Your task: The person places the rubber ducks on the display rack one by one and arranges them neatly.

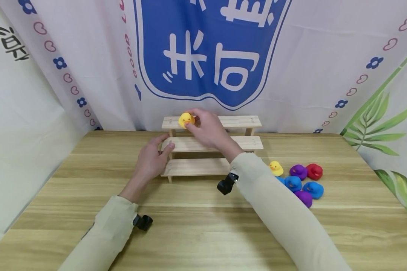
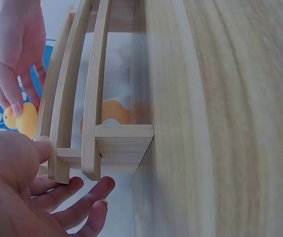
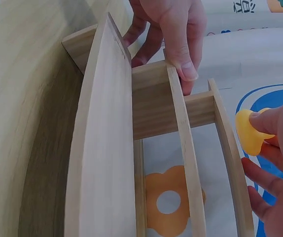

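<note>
A yellow rubber duck (image 1: 185, 120) is at the left end of the top step of a three-tier wooden stand (image 1: 196, 167). My right hand (image 1: 208, 128) pinches this duck between thumb and fingers; in the right wrist view the duck (image 3: 250, 132) is right by the top board. At the stand's left end, my left hand (image 1: 150, 158) grips the middle board, its thumb on the board's upper face. The left wrist view shows the other fingers (image 2: 77, 207) of that hand curled round the board's end.
Right of the stand, several rubber ducks sit in a group on the wooden table (image 1: 190, 233): a yellow duck (image 1: 276, 168), a red duck (image 1: 314, 171), purple ones (image 1: 298, 171) and blue ones (image 1: 313, 190). My right sleeve partly covers the group. A printed curtain (image 1: 305, 75) hangs behind the stand.
</note>
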Action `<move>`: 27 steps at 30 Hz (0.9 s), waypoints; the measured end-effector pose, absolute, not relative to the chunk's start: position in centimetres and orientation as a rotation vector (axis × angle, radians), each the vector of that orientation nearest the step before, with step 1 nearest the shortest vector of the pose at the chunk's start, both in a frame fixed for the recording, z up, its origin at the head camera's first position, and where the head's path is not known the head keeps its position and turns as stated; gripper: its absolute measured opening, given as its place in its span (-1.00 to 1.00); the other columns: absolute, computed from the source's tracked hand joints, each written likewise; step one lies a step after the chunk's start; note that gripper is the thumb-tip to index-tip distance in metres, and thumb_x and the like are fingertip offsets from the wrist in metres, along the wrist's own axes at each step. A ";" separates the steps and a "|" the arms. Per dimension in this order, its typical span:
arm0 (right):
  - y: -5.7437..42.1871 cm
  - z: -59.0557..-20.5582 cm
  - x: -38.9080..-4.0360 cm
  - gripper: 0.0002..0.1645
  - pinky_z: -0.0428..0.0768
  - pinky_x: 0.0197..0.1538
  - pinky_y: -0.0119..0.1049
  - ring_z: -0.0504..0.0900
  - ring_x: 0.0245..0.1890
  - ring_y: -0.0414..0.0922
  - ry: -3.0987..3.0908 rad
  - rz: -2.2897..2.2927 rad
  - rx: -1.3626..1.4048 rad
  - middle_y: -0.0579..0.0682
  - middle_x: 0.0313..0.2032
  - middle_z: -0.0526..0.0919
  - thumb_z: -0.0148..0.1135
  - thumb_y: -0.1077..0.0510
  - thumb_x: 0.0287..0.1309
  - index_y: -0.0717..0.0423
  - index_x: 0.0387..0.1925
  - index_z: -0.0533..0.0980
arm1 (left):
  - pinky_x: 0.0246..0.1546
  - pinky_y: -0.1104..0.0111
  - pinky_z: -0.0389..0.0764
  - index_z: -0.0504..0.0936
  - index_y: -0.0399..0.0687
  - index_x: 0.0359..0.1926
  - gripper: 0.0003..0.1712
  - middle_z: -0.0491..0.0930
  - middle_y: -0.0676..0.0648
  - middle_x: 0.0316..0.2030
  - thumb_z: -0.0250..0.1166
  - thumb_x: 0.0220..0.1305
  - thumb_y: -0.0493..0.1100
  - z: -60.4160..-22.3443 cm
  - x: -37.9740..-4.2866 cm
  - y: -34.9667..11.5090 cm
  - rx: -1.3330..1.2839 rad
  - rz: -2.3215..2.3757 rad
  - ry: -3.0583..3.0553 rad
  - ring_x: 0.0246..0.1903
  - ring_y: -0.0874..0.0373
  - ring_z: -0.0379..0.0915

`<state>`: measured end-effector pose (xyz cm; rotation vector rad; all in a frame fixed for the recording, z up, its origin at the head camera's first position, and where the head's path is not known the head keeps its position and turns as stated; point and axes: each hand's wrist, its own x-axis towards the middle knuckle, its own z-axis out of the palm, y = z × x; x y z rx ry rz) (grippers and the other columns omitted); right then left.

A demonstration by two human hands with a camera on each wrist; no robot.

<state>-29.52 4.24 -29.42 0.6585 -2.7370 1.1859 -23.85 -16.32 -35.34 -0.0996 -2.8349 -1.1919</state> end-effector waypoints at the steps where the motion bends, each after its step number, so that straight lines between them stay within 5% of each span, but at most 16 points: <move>1: 4.1 -29.4 -29.6 -0.44 0.66 0.22 -0.20 0.61 0.07 -0.07 -2.750 1.175 0.647 0.00 0.20 0.66 0.27 0.04 0.52 0.04 0.44 0.48 | 0.32 -0.16 0.58 0.25 -0.08 0.64 -0.29 0.25 -0.30 0.60 0.04 0.68 0.14 -35.3 -23.8 -16.3 -0.099 -1.192 -2.835 0.27 -0.29 0.57; 13: 3.3 -29.2 -30.1 -0.43 0.62 0.26 -0.18 0.55 0.10 -0.07 -2.819 1.101 0.575 -0.04 0.21 0.63 0.26 -0.04 0.53 -0.03 0.45 0.46 | 0.30 -0.15 0.60 0.24 -0.08 0.64 -0.29 0.25 -0.30 0.60 0.04 0.68 0.15 -35.3 -23.9 -16.3 -0.098 -1.195 -2.834 0.25 -0.27 0.59; 21: 4.0 -29.2 -29.9 -0.27 0.51 0.49 -0.14 0.48 0.46 -0.10 -2.829 1.246 0.497 -0.12 0.50 0.49 0.30 -0.11 0.49 -0.16 0.56 0.32 | 0.20 -0.08 0.65 0.24 -0.07 0.64 -0.29 0.27 -0.29 0.59 0.04 0.68 0.16 -35.3 -23.8 -16.3 -0.092 -1.195 -2.837 0.14 -0.20 0.63; 27: 5.7 -29.1 -29.1 -0.27 0.56 0.43 -0.08 0.50 0.42 -0.07 -2.743 1.326 0.535 -0.11 0.49 0.50 0.35 -0.11 0.44 -0.12 0.53 0.36 | 0.27 -0.13 0.62 0.25 -0.08 0.63 -0.30 0.27 -0.30 0.59 0.05 0.68 0.14 -35.3 -23.7 -16.2 -0.097 -1.201 -2.826 0.20 -0.24 0.60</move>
